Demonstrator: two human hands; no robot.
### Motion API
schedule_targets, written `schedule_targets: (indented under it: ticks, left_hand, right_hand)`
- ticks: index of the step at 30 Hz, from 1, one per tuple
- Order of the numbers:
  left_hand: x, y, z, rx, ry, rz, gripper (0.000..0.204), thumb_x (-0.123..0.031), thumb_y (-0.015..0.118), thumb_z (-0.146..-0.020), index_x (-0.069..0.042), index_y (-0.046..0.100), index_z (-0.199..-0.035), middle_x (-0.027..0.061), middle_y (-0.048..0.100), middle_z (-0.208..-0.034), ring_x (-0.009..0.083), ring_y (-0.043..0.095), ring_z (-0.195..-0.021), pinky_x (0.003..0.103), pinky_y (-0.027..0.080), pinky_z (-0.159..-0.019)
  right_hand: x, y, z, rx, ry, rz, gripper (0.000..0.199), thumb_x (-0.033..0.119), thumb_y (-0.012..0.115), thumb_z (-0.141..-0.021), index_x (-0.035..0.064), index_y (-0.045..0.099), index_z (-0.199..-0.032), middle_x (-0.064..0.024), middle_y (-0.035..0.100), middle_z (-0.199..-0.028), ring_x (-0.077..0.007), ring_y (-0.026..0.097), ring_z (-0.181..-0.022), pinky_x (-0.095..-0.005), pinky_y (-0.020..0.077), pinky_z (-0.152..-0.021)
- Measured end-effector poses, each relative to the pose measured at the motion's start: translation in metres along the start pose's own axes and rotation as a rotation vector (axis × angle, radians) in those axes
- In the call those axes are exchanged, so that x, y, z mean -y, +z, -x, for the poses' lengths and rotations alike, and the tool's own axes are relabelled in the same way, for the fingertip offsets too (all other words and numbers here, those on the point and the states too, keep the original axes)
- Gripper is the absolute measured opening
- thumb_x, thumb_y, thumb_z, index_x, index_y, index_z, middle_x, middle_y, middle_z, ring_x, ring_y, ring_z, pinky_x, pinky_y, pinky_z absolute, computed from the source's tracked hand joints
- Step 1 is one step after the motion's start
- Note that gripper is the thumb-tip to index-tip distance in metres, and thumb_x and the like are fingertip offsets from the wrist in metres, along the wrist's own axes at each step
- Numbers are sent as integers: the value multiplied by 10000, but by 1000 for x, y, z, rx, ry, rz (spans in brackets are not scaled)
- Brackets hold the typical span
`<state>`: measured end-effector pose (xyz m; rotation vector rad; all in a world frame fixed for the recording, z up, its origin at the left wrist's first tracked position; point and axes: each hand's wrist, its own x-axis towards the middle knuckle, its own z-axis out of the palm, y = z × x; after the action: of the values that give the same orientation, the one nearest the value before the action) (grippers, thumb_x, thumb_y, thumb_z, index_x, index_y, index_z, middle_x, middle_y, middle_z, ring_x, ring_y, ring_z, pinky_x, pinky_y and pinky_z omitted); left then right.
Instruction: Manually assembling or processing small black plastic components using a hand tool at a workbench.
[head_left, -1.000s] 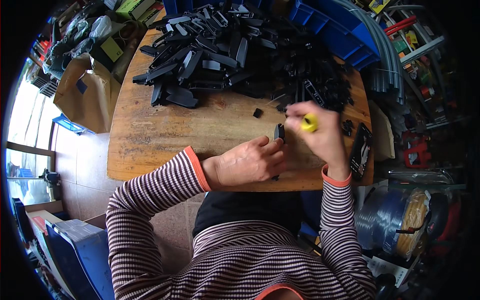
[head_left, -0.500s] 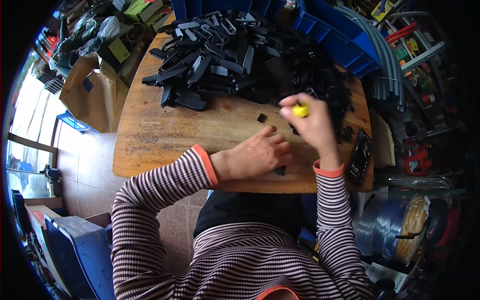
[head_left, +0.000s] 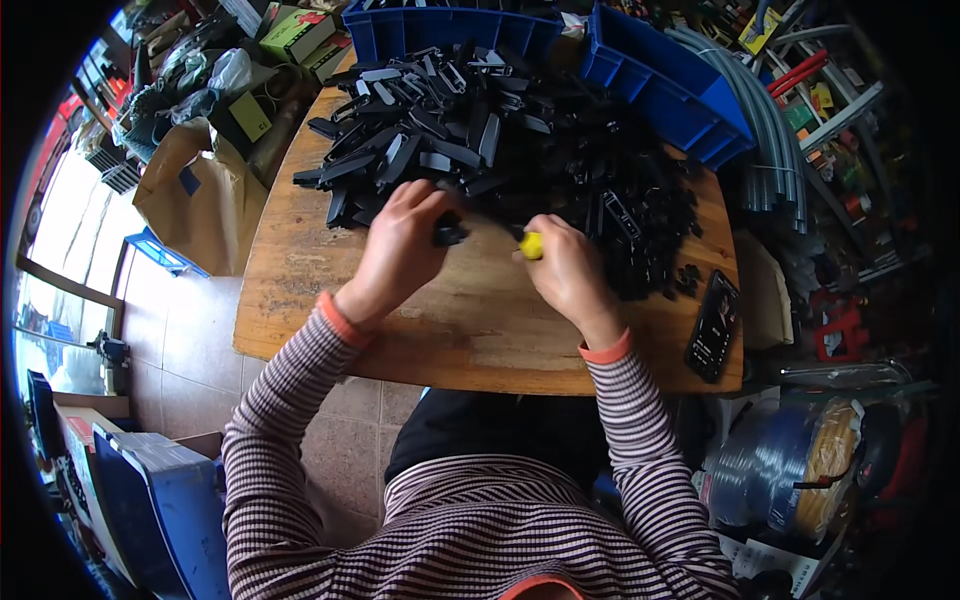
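In front of the heap of black plastic parts (head_left: 440, 130), my left hand (head_left: 395, 250) is closed with its fingertips on a small black plastic part (head_left: 449, 230). The part is smeared by motion, so its exact shape does not show. My right hand (head_left: 572, 275) lies a little to its right, wrapped round a small tool with a yellow handle (head_left: 532, 245). A thin dark shape seems to reach from the yellow handle toward my left hand, too blurred to name. Both hands are just above the wooden table (head_left: 470, 350).
Blue plastic crates (head_left: 455, 32) stand behind the heap, another blue crate (head_left: 665, 85) at the back right. A phone (head_left: 714, 325) with its screen lit lies at the right edge, beside small black bits (head_left: 687, 280). A brown paper bag (head_left: 195, 205) stands left of the table.
My left hand has moved up and left from the table's front and now holds a black part. My right hand with the yellow-handled tool has come down and left.
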<state>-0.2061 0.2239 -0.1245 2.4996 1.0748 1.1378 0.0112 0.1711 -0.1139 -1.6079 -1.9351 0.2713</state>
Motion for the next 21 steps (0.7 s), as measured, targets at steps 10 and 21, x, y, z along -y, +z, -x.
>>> schedule_targets:
  ticks: [10, 21]
  left_hand:
    - [-45, 100, -78, 287, 216, -506, 190, -68, 619, -744, -44, 647, -931, 98, 593, -978, 242, 543, -927, 342, 443, -791]
    - [-71, 85, -64, 242, 527, -515, 245, -67, 605, -782, -43, 627, -1025, 67, 563, -951, 210, 534, -909, 332, 442, -743]
  right_hand:
    - [-36, -59, 82, -166, 138, -254, 198, 27, 751, -769, -21, 608, -898, -114, 681, -836, -239, 667, -706, -304, 523, -649]
    - [-59, -67, 105, -201, 242, -472, 149, 68, 726, -841, -2, 621, -920, -93, 697, -797, -146, 653, -690, -247, 506, -633]
